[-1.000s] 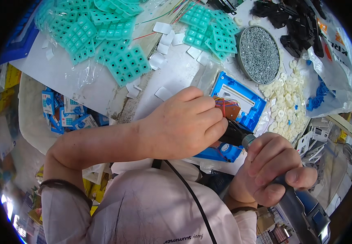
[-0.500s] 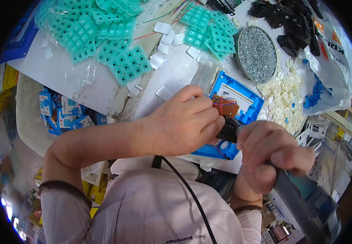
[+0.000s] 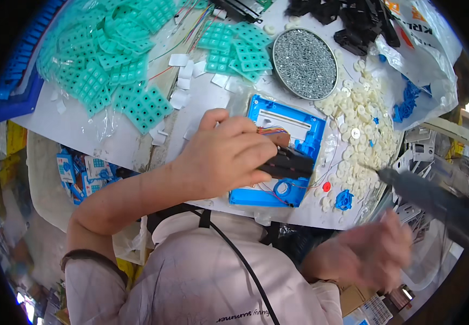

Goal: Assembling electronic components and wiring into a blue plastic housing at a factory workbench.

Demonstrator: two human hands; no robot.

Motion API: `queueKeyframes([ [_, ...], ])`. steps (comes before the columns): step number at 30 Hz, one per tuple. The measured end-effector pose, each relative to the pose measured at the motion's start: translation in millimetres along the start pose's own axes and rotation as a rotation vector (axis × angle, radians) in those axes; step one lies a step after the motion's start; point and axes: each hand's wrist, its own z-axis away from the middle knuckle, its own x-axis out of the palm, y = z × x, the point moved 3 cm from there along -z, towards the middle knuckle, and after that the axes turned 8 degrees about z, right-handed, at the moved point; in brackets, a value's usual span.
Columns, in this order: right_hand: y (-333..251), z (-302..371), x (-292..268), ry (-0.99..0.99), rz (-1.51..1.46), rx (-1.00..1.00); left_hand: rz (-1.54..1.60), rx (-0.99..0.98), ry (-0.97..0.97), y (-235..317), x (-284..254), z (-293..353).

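My left hand (image 3: 226, 154) is closed on a black plastic part (image 3: 288, 162), pressing it into a blue plastic housing (image 3: 313, 135) that lies open on the table. Thin coloured wires (image 3: 275, 130) and a brown board (image 3: 280, 140) show beside my fingers. A blue ring (image 3: 283, 188) sits in the near part of the housing. My right hand (image 3: 373, 252) is smeared by motion near the table's front right edge, its fingers unclear. Just beyond it, a dark electric screwdriver (image 3: 435, 200) hangs at a tilt, seemingly apart from the hand.
Teal rubber keypads (image 3: 142, 108) are heaped at the far left. Behind the housing stands a round tin of small screws (image 3: 305, 64). White plastic discs (image 3: 354, 130) spread to the right, with a blue round part (image 3: 344, 200) nearby. Black parts (image 3: 354, 27) and a plastic bag (image 3: 429, 59) lie farther back.
My right hand has come off the screwdriver and dropped toward me. The screwdriver has swung up and to the right, away from the black part. My left hand keeps its hold.
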Motion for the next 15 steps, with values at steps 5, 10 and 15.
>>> queueKeyframes([
  [5, 40.5, 32.7, 80.1, -0.874, -0.215, 0.160, 0.221, -0.225, 0.055, -7.1, -0.2, -13.7],
  [10, 71.8, 4.3, 98.3, -1.046, -0.609, 0.553, 0.489, -0.380, 0.279, -7.8, 3.8, -11.1],
  [15, 89.6, -4.6, 110.9, -1.428, -0.426, 0.843, -0.004, -0.231, 0.108, 11.0, 4.4, -14.5],
])
